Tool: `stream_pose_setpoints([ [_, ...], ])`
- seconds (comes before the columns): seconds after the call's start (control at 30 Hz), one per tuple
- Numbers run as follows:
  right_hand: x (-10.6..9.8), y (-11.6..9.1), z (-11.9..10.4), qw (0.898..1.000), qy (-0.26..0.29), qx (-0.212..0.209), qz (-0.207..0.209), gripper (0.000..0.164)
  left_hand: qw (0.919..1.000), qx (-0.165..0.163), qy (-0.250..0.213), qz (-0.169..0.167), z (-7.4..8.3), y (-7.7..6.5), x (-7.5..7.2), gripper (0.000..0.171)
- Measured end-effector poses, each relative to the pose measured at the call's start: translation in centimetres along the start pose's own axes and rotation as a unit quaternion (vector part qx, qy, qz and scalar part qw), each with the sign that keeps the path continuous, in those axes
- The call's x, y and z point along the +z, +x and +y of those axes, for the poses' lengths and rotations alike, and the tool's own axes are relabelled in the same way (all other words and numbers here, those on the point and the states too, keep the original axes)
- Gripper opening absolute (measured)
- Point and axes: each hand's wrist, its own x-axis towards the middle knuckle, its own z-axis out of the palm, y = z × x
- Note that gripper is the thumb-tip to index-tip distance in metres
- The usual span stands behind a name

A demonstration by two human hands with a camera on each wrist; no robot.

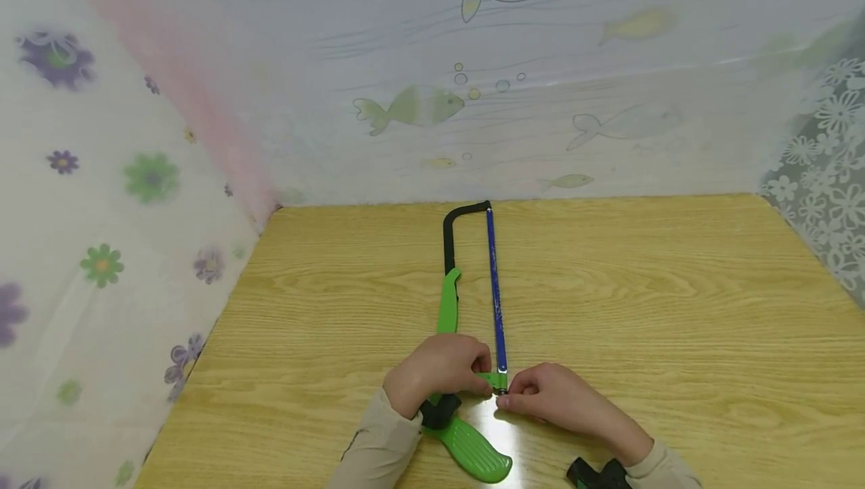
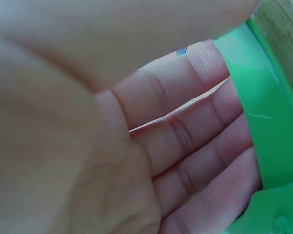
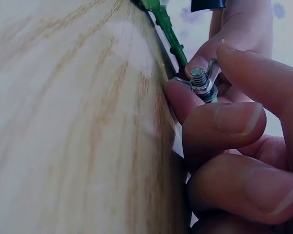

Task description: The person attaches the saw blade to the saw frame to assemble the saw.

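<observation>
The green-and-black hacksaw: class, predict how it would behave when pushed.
The green-and-black hacksaw likely stays stiff: its thin blue blade runs straight, attached at both ends. Lying on its side on the wood-grain table, it would probably slide, not roll.

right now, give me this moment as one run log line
left hand: grips saw | right hand: pinches wing nut | blade: blue, on saw | saw: on table

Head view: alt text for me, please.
A person's right grip pinches the wing nut at the near end of a blue hacksaw blade; the left grip holds the green bracket there. The hacksaw lies on a wood-grain table.
</observation>
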Motion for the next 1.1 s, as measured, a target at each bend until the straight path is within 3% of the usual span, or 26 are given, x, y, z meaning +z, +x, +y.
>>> stream_pose_setpoints([
  [0.47,-0.2,0.1,0.6,0.999,0.032,-0.011,-0.024,0.027,0.9999,0.004,-0.01,0.001,-0.2,0.2,0.3,0.016],
  [0.73,-0.7,0.1,0.9,0.993,0.095,-0.021,-0.062,0.02,0.9999,0.005,-0.009,0.002,-0.2,0.1,0.2,0.017],
  [1.1,-0.6,0.1,1.1,0.991,0.114,-0.031,-0.069,0.016,0.9999,0.011,-0.006,0.006,-0.1,-0.1,0.1,0.016],
])
